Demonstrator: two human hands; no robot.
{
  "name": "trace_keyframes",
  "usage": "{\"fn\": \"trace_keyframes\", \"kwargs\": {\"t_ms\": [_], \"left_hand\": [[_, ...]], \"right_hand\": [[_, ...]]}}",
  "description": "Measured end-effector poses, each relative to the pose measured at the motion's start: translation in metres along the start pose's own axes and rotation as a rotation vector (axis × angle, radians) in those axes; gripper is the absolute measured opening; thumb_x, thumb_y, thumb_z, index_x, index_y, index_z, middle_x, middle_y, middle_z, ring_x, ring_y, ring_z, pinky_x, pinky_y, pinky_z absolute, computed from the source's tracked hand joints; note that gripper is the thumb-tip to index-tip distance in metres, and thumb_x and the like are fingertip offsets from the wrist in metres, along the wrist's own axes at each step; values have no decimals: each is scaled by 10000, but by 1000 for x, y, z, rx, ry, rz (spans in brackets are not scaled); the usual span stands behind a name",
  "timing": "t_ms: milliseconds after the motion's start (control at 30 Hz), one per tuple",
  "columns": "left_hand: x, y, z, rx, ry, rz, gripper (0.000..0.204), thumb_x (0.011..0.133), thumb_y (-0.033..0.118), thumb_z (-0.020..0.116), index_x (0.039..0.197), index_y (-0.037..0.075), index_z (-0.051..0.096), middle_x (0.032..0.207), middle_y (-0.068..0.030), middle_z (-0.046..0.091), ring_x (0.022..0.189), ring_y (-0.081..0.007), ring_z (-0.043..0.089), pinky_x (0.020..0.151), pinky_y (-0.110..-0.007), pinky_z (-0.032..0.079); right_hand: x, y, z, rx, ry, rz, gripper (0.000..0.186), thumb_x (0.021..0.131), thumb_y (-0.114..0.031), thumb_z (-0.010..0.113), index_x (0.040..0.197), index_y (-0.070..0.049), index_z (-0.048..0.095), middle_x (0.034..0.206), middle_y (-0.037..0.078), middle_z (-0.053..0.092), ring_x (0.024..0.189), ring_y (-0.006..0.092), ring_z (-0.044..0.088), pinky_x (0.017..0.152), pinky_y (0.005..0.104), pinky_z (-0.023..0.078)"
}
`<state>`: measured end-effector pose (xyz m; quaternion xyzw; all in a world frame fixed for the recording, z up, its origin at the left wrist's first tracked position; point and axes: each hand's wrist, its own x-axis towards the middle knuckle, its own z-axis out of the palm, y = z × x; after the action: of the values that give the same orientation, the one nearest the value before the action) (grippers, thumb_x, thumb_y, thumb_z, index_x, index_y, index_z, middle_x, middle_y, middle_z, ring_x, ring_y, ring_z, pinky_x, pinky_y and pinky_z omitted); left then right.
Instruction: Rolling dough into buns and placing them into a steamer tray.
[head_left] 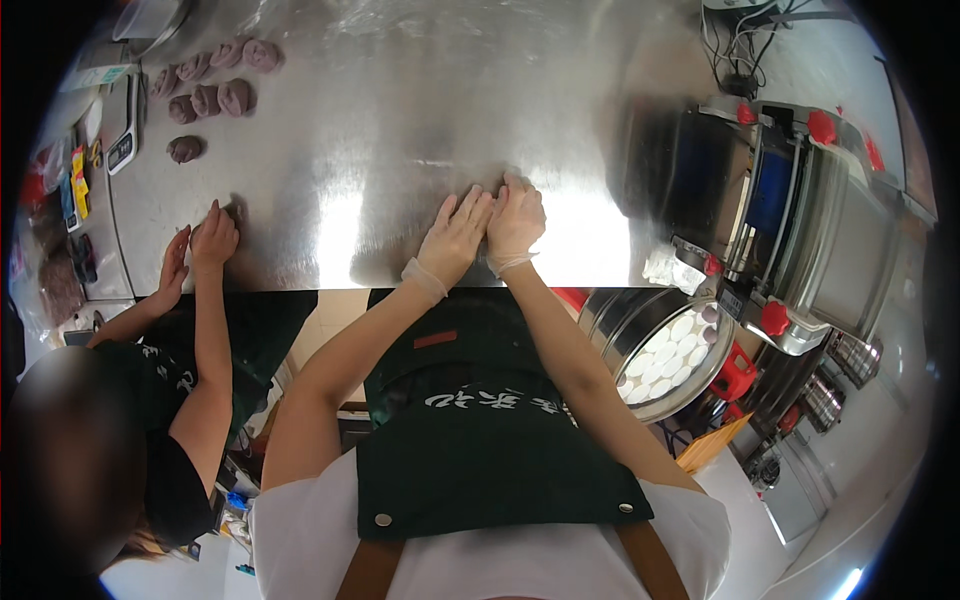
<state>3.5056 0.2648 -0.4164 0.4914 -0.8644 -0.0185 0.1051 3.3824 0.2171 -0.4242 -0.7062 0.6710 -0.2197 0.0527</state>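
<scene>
1. Fingers [468, 207] of the left hand [450, 240], in a clear thin glove, reach out nearly straight, narrowly spaced, slanting toward the right hand [516, 224]. The right fingers, gloved too, bend downward. The hands meet side by side; whether they hold anything between or beneath them cannot be told.
2. Both hands rest on a steel tabletop [400, 130], just in from the middle of its near edge.
3. Eight purple-brown dough pieces [234, 97] sit toward the tabletop's far left corner, well apart from these hands: a slanting row of four, three beside it, and a single darker piece nearest the near edge.
4. At the near edge's left end, a co-worker's hands [213, 240] work beside a small dark lump [236, 210], partly hidden.
5. By the left edge stands a scale [124, 120]; at the right end, a metal machine [800, 230] with red knobs. Below the near edge, toward the right, a round tray [654, 414] carries white discs.
6. The step in hand looks like pressing or rolling by palm, possibly on a dough piece concealed underneath. The next move seems to call for even, light pressure, both hands kept level.
</scene>
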Motion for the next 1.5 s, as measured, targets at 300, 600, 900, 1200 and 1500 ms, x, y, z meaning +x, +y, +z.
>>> {"fn": "trace_keyframes", "kwargs": {"t_ms": [300, 600, 900, 1200, 1500], "left_hand": [[-2, 9, -3, -271, 6, -253, 578, 782, 114, 654, 1334, 8, 520, 1416, -172, 475, 1308, -344, 459, 1055, -458, 397], [3, 37, 14, -656, 316, -627, 505, 641, 99, 795, 1092, 105, 566, 1001, -95, 603, 939, -314, 590, 738, -411, 518], [-3, 20, 6, -620, 402, -622, 443, 662, 90, 794, 1045, 91, 573, 1044, -60, 594, 958, -283, 589, 697, -403, 512], [8, 7, 6, -551, 314, -574, 315, 693, 130, 779, 956, 126, 606, 1026, -49, 560, 922, -257, 581, 730, -388, 512], [9, -10, 10, -798, 335, -495, 363, 650, 42, 808, 964, 92, 634, 1060, -108, 565, 902, -302, 641, 700, -376, 549]], "right_hand": [[1, 9, -9, 339, -83, 454, 215, 956, -201, 559, 1056, -33, 650, 853, 135, 667, 785, 340, 643, 710, 426, 513], [2, -6, -19, 572, -234, 654, 226, 974, -248, 561, 1020, -48, 658, 794, 119, 657, 708, 264, 640, 631, 374, 508], [55, -17, 32, -46, -214, -292, 249, 924, -324, 643, 800, -109, 658, 710, 88, 644, 607, 273, 629, 530, 375, 486], [40, -16, 11, 14, -110, -168, 432, 959, -394, 571, 634, -109, 585, 571, 93, 580, 539, 300, 602, 493, 427, 466], [39, -12, 14, 21, -110, -103, 411, 950, -366, 587, 629, -111, 589, 581, 88, 587, 527, 294, 586, 461, 419, 443]]}}
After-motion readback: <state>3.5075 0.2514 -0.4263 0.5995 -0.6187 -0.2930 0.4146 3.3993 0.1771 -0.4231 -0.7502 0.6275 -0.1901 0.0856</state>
